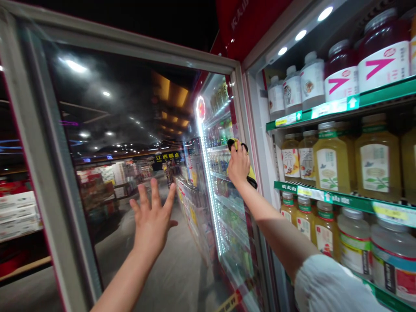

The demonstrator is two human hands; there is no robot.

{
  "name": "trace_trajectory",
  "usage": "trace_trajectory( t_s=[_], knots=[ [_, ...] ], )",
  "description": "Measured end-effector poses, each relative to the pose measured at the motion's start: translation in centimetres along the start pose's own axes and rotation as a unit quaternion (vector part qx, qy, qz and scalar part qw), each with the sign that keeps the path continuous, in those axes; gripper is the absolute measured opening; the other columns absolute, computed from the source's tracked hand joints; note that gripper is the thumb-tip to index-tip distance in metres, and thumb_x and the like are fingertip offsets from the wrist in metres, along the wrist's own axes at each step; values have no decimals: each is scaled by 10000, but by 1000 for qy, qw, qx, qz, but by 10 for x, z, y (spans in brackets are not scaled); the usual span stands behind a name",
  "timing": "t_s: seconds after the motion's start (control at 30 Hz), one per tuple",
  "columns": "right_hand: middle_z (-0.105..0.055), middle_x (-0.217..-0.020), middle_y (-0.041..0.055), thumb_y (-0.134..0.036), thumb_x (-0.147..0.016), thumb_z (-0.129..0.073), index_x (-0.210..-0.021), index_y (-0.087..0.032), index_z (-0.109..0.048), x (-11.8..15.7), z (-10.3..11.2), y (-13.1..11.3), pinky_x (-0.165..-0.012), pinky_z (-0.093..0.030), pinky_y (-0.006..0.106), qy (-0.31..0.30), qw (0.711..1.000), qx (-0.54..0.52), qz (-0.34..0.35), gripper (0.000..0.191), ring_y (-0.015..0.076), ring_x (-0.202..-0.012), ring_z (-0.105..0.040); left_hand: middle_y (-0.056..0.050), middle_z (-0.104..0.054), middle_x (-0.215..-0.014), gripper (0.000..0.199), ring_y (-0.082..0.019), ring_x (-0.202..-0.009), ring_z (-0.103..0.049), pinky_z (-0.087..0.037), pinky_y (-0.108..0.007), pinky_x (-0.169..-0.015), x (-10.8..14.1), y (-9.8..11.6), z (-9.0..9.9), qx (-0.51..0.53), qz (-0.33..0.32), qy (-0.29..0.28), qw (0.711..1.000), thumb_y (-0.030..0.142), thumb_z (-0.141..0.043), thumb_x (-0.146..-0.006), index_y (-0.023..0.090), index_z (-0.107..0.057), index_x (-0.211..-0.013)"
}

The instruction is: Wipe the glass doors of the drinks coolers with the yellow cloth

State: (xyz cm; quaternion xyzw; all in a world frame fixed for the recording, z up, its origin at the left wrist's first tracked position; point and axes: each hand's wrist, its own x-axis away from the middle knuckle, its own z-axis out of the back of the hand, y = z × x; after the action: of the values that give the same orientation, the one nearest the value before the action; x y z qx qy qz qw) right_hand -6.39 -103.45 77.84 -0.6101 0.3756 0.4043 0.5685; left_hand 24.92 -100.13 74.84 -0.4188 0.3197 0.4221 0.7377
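In front of me stands the glass door point(136, 234) of a drinks fridge, swung wide in its grey frame. My left hand point(152, 223) is open, fingers spread, palm toward the glass; whether it touches the pane I cannot tell. Near the hinge side, my right hand point(238, 164) is closed around a yellow-and-black handheld tool point(252, 175) held up by the door. The hand covers most of this tool, so its exact kind does not show.
To the right are fridge shelves point(347, 200) with green price strips, full of bottled drinks point(331, 162). A lit fridge point(212, 186) and shop goods show through or in the glass. Stacked white boxes point(19, 214) stand at far left, beyond the door frame point(55, 195).
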Motion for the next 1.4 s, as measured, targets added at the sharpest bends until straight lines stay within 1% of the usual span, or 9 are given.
trace_trajectory(
  t_s=[0.13, 0.33, 0.6, 0.73, 0.87, 0.97, 1.1, 1.3, 1.4],
  knots=[
    [-369, -1638, 134, -158, -991, -285, -1526, -216, -458, -21, -3, 0, -1118, -405, 614, 5, 1000, -23, 8, 565, 323, -1513, -317, -178, 34, -1693, 1066, -497, -1531, 7, -216, -776, -1146, 1, -2, -1, -2, -3, 6, 1000, 260, -912, -671, 326, -350, -1573],
    [-436, -1605, 99, -182, -1014, -306, -1486, -250, -509, 39, -2, 20, -1139, -405, 573, 6, 999, -18, 38, 518, 287, -1512, -331, -157, 17, -1708, 1063, -487, -1542, 6, -223, -766, -1154, 2, -4, 0, -2, -2, -3, 1000, 280, -900, -683, 342, -330, -1579],
    [-439, -1602, 115, -222, -1025, -316, -1473, -212, -532, -58, -4, -13, -1124, -411, 573, 16, 999, -28, 33, 498, 323, -1471, -388, -126, -48, -1715, 1014, -475, -1546, -22, -226, -758, -1163, 5, -5, -3, -8, 0, 11, 1000, 259, -893, -688, 358, -378, -1556],
    [-398, -1633, 71, -270, -1037, -336, -1495, -228, -508, -44, 4, -18, -1177, -382, 533, -27, 992, -55, 114, 491, 292, -1513, -321, -156, -61, -1705, 1013, -484, -1541, -37, -231, -748, -1167, 5, -5, 0, -6, 1, 4, 1000, 252, -904, -681, 332, -394, -1552],
    [-486, -1578, 36, -247, -1035, -359, -1432, -242, -583, -22, 10, 11, -1198, -382, 476, -68, 973, -82, 207, 455, 238, -1506, -349, -166, -56, -1699, 990, -484, -1536, -19, -227, -752, -1164, 4, -1, 3, -12, 0, 1, 1000, 256, -904, -687, 314, -410, -1543],
    [-527, -1544, 53, -211, -1020, -367, -1396, -218, -615, -41, 3, 16, -1190, -390, 496, -23, 983, -94, 154, 450, 253, -1477, -394, -178, -102, -1691, 1022, -493, -1532, -41, -234, -755, -1162, 5, 1, 5, -16, 4, -3, 1000, 258, -929, -651, 318, -421, -1536],
    [-520, -1550, 45, -215, -1011, -402, -1415, -241, -599, -62, -10, -24, -1193, -383, 512, 15, 984, -117, 131, 451, 272, -1479, -388, -187, -148, -1680, 1061, -507, -1523, -103, -265, -749, -1157, 5, 2, 7, -13, 4, -5, 1000, 296, -952, -611, 329, -427, -1533],
    [-583, -1496, 1, -218, -997, -471, -1351, -327, -651, -8, 7, -25, -1140, -427, 499, -69, 935, -164, 306, 411, 250, -1439, -456, -195, -168, -1674, 1099, -510, -1514, -146, -307, -733, -1151, 8, 2, 7, -27, -1, 6, 1000, 310, -964, -582, 331, -422, -1538],
    [-624, -1452, 24, -214, -993, -467, -1303, -308, -688, -4, 9, -13, -1107, -442, 513, -39, 948, -169, 268, 391, 269, -1399, -501, -201, -165, -1675, 1134, -504, -1515, -141, -307, -736, -1150, 10, 4, 5, -28, -3, 8, 1000, 306, -975, -556, 333, -415, -1542]
  ],
)
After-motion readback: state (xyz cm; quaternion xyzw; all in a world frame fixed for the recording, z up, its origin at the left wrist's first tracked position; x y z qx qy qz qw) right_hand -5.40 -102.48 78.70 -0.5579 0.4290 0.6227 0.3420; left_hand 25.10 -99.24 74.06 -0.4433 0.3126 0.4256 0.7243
